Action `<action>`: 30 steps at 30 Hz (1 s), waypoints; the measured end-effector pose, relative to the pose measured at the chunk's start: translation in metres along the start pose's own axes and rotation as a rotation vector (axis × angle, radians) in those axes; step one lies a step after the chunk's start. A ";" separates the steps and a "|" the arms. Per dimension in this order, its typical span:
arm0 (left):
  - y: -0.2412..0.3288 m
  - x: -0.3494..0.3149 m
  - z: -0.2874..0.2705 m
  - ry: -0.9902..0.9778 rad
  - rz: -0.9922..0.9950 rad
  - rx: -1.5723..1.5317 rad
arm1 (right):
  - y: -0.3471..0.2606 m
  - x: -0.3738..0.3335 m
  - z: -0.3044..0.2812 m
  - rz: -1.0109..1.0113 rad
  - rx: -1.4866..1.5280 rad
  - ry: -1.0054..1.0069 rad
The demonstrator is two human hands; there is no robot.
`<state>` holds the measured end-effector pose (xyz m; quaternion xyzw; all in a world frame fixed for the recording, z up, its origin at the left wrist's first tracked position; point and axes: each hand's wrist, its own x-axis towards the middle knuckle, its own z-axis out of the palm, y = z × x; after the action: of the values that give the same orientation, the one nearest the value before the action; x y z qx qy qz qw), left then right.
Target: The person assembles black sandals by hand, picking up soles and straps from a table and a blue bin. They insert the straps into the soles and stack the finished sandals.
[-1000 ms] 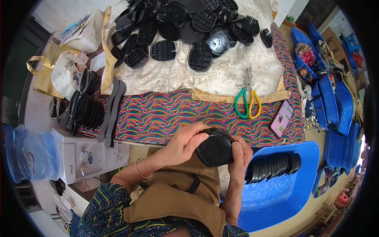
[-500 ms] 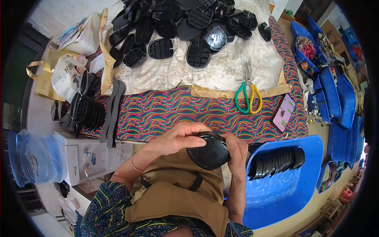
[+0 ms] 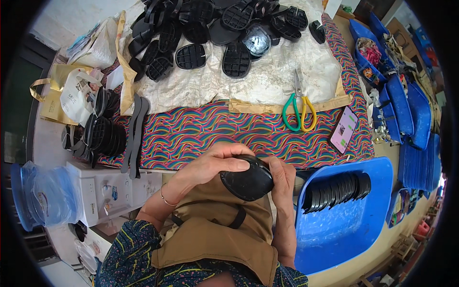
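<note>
Above my brown apron I hold a black, rounded shoe-sole piece point(image 3: 246, 182) with a smooth, shiny face showing. My left hand point(image 3: 215, 163) grips its upper left edge, thumb lying across the face and fingers behind. At the upper right edge, my right hand point(image 3: 281, 175) pinches it between thumb and curled fingers; the fingertips there are partly hidden. A pile of similar black sole pieces point(image 3: 236, 60) lies on the white sheet point(image 3: 282, 81) at the far side of the table. Several more black pieces point(image 3: 334, 193) stand in a row inside the blue tub point(image 3: 344, 239).
Scissors point(image 3: 300, 107) with green and yellow handles and a phone point(image 3: 344, 130) lie on the patterned tablecloth point(image 3: 201, 131). Bundled black soles point(image 3: 103, 136) and two long dark strips point(image 3: 135, 136) occupy its left side. Blue crates point(image 3: 399, 110) stand at the right.
The sole piece and both hands have shifted slightly left and up, and the piece is tilted a little differently. Both hands keep their hold.
</note>
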<state>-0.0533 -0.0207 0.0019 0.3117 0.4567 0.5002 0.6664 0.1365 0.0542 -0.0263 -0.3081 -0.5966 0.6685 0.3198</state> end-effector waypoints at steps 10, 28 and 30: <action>-0.008 -0.003 -0.003 0.104 0.168 0.147 | -0.010 0.004 -0.002 0.073 -0.174 -0.170; -0.017 0.006 -0.008 -0.129 0.310 -0.428 | 0.047 0.001 0.021 0.015 0.584 0.143; -0.024 0.003 -0.003 -0.179 0.372 -0.489 | 0.045 -0.001 0.029 0.087 0.705 0.185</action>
<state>-0.0464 -0.0251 -0.0212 0.2633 0.1976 0.6788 0.6564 0.1112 0.0321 -0.0677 -0.2632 -0.2844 0.8152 0.4304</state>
